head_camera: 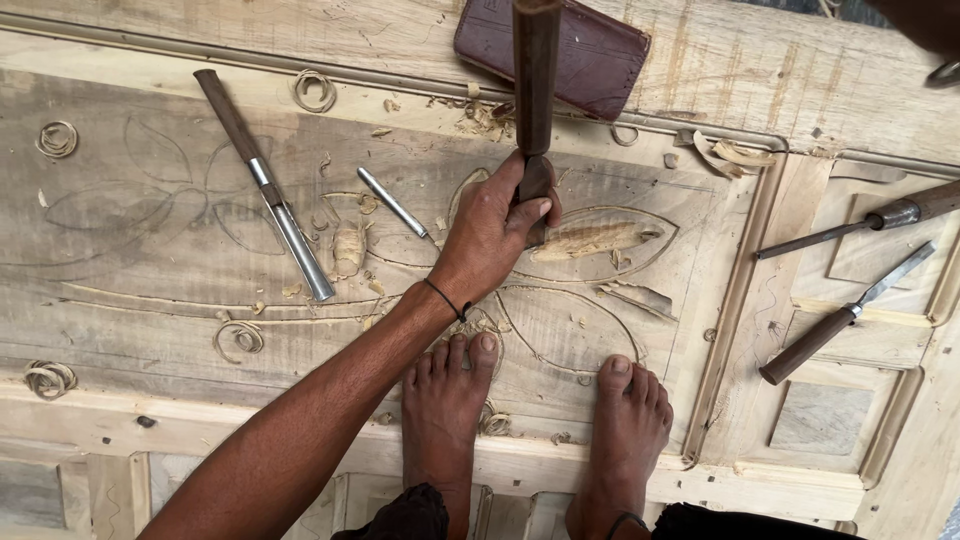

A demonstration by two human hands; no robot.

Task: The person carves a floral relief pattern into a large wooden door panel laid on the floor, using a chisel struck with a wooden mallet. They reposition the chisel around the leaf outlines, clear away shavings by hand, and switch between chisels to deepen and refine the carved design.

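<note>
Left hand (492, 232) grip closed around upright chisel (535, 110), blade on leaf carving (590, 240) of wooden door panel (150, 250); right hand's grip cannot be told; spare gouge (265, 185) left of the hand

Soft even daylight, faint shadows, no glare; sharp centre, near tool handle (536, 70) blurred.

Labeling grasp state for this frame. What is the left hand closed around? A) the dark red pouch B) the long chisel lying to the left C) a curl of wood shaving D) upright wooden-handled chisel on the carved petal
D: the left hand wraps its fingers around the upright chisel standing on the carved petal; the long chisel and pouch lie untouched.
</note>
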